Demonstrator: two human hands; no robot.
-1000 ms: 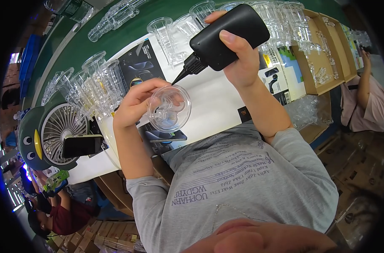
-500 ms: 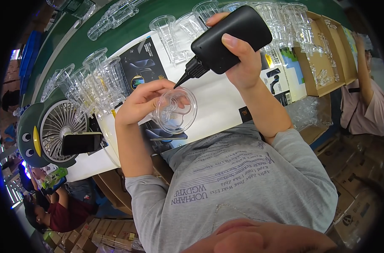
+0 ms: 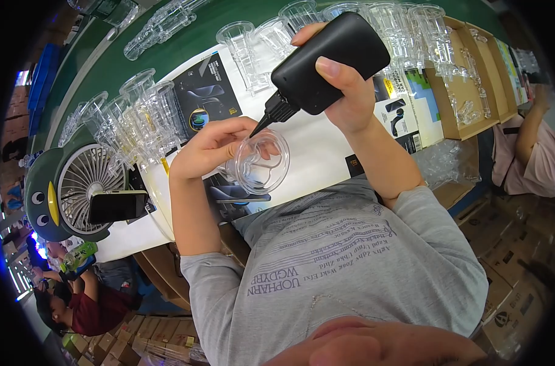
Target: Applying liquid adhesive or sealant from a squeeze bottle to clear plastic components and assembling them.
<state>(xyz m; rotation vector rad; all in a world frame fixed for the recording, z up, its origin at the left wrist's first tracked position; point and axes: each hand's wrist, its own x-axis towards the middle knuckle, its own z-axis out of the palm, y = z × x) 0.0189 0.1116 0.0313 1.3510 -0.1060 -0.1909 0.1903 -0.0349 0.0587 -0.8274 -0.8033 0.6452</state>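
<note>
The clear cup [image 3: 266,173] has shifted rightward; the person's left hand [image 3: 205,150] holds it above the white sheet [image 3: 319,152], while the right hand's [image 3: 354,97] fingers clasp a black bottle [image 3: 326,64] (nozzle [image 3: 279,111] by the rim).

The head-worn fisheye camera is looking down at close range from above the grey shirt [image 3: 326,256] at six o'clock, facing the green table [image 3: 192,39] toward twelve o'clock, while straight edges are bending toward the rim
</note>
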